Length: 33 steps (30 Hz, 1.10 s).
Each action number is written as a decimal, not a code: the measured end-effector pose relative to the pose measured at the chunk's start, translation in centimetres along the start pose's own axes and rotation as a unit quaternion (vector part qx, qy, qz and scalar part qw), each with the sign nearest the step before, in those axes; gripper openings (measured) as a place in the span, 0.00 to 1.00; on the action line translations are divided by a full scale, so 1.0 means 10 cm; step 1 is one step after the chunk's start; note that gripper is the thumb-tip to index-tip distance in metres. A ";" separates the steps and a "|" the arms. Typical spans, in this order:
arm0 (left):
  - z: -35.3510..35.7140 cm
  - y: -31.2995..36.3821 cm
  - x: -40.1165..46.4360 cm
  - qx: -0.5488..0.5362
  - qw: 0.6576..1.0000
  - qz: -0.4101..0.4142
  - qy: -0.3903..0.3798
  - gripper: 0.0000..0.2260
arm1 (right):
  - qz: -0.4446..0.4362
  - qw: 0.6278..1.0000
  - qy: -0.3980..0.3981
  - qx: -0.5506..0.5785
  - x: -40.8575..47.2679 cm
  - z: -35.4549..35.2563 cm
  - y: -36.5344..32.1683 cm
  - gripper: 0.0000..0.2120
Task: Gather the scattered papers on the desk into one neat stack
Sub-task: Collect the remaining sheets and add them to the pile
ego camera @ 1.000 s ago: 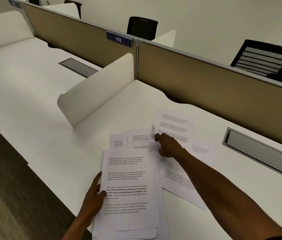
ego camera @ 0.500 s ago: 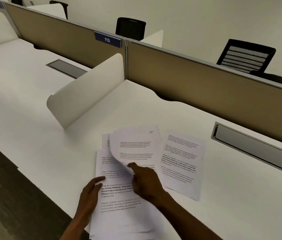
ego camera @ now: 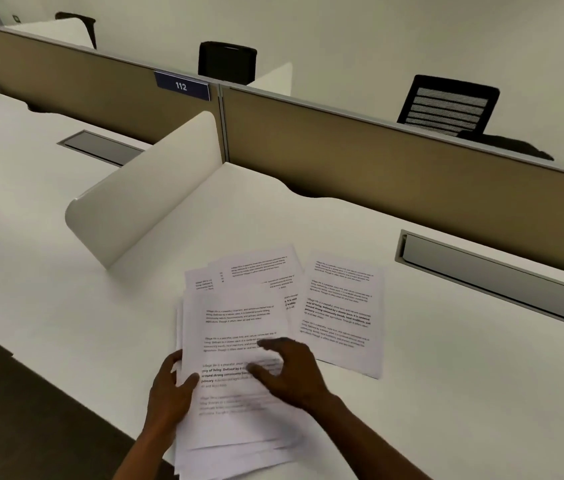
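A loose pile of printed white sheets [ego camera: 235, 327] lies near the front edge of the white desk [ego camera: 446, 393]. My left hand [ego camera: 169, 393] grips the pile's left edge, thumb on top. My right hand [ego camera: 287, 372] rests flat on the top sheet, fingers spread and blurred. Two or three sheets [ego camera: 259, 268] stick out askew from under the pile's far end. One separate sheet [ego camera: 341, 313] lies flat to the right of the pile, its left edge tucked slightly under it.
A white curved divider [ego camera: 142, 199] stands on the desk to the left. A tan partition [ego camera: 412, 174] with a "112" label [ego camera: 181, 85] runs along the back. A grey cable hatch [ego camera: 492, 275] sits at right. The desk's front edge drops to dark floor [ego camera: 13, 410].
My right hand pulled a sheet from the far right back onto the pile and laid it flat on top. The left hand kept hold of the pile's left edge.
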<state>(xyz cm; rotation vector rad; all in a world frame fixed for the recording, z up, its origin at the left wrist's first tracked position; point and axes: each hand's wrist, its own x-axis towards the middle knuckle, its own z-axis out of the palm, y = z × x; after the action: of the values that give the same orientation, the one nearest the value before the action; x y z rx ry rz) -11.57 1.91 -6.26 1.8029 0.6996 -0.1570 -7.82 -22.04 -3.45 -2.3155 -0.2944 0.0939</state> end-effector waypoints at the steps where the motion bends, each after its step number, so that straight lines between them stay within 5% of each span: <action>1: 0.00 0.00 -0.01 -0.001 1.000 -0.002 -0.003 0.22 | 0.018 0.999 0.041 -0.030 0.08 -0.11 0.14 0.26; 6: 0.00 0.01 -0.06 -0.013 1.000 -0.015 -0.015 0.29 | 0.138 0.972 -0.070 -0.177 0.37 -0.45 0.75 0.39; 18: -0.04 0.01 -0.07 -0.044 0.999 -0.013 -0.001 0.26 | 0.135 0.974 -0.001 -0.181 0.37 -0.53 0.93 0.40; 24: -0.04 -0.02 -0.09 -0.047 0.999 -0.008 0.002 0.26 | 0.117 0.965 -0.081 -0.221 0.27 -0.51 0.92 0.55; 30: -0.04 -0.04 -0.11 -0.053 0.998 -0.014 0.007 0.27 | 0.108 0.966 -0.063 -0.226 0.20 -0.48 0.84 0.50; 33: -0.05 -0.05 -0.12 -0.061 0.998 -0.016 0.007 0.27 | 0.009 0.959 -0.004 -0.284 0.13 -0.47 0.80 0.31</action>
<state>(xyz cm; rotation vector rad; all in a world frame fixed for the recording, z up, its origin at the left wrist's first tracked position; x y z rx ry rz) -12.88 2.01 -5.97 1.6783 0.7338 -0.1213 -4.39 -30.33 -5.97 -2.8901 -0.3366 0.0299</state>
